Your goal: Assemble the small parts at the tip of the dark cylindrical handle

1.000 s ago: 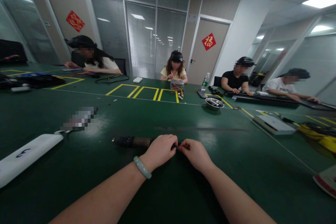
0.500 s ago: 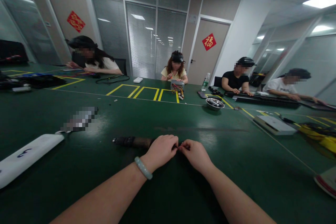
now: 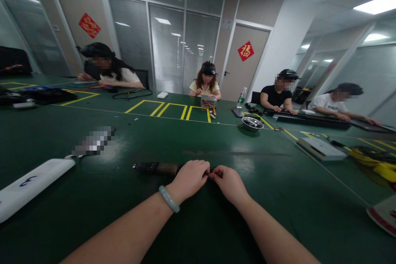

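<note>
A dark, cylindrical tool (image 3: 165,168) with a brown middle section and a small metal tip at its left end lies on the green table (image 3: 130,210). My left hand (image 3: 192,175), a pale green bangle (image 3: 169,199) on its wrist, is closed over the right end of this tool and hides it. My right hand (image 3: 227,181) is pinched shut just beside the left fingertips. Whatever sits between the right fingertips is too small and covered to make out.
A white power strip (image 3: 37,187) with a blurred-out device (image 3: 95,140) lies at left. Farther off stand a metal bowl (image 3: 252,123), a water bottle (image 3: 242,97) and a flat light box (image 3: 321,148). Yellow material (image 3: 375,163) lies at right. Several people sit working across the table.
Both hands stay closed at the same spot by the dark tool, with only a slight shift of the fingers. The camera view has moved a little.
</note>
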{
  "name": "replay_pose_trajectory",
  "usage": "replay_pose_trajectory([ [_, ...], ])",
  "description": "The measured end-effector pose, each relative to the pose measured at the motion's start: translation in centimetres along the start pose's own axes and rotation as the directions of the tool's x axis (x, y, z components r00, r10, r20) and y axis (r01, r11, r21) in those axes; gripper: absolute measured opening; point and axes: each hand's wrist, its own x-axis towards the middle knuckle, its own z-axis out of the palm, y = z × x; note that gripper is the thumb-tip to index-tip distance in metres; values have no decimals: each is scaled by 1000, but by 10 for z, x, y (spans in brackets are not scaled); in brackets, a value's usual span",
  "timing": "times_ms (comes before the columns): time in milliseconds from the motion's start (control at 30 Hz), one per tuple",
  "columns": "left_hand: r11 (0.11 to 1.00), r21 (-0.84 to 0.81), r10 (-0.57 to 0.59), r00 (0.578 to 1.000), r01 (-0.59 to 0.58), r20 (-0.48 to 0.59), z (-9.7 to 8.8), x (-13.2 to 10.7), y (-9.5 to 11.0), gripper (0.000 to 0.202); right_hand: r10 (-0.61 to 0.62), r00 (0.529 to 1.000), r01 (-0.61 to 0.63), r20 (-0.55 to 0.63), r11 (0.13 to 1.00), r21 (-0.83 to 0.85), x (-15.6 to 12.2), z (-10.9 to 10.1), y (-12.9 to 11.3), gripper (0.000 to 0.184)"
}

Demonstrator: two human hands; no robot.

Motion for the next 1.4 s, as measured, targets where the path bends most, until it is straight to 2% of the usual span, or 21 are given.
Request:
replay_pose_trajectory([
  [367,1000,-4,9,1000,-9,-13,3,1,-1,6,7,1000,-9,-24,997,-74,-2,3,-7,15],
  [533,1000,9,24,999,-24,-32,2,0,0,10,-57,997,53,-49,995,-87,-4,4,-9,13],
  [667,999,-24,41,994,-43,-100,0,-3,2,19,-144,982,133,-120,987,-90,-2,2,-9,9],
  [800,994,-29,104,983,-109,-149,-3,-4,6,33,-146,989,144,-36,987,-70,3,3,-6,11],
  [933,983,-42,173,975,-181,-142,-9,-5,13,53,-182,983,180,-32,982,-54,5,6,-6,23],
  [1067,972,-74,214,969,-225,-124,-17,-7,14,53,-207,978,202,-32,972,-122,15,-3,0,18],
  [1167,967,-96,225,967,-237,-121,-19,-8,11,49,-86,994,64,-70,961,-269,27,-31,24,7],
  [1233,966,-107,223,969,-234,-107,-18,-8,8,46,7,992,-52,-127,935,-352,30,-60,55,7],
  [1300,965,-119,227,971,-235,-75,-16,-8,7,43,145,972,-210,-185,888,-409,24,-97,98,11],
  [1400,961,-140,237,971,-238,-28,-12,-8,6,40,299,910,-399,-286,819,-413,-7,-153,175,14],
])
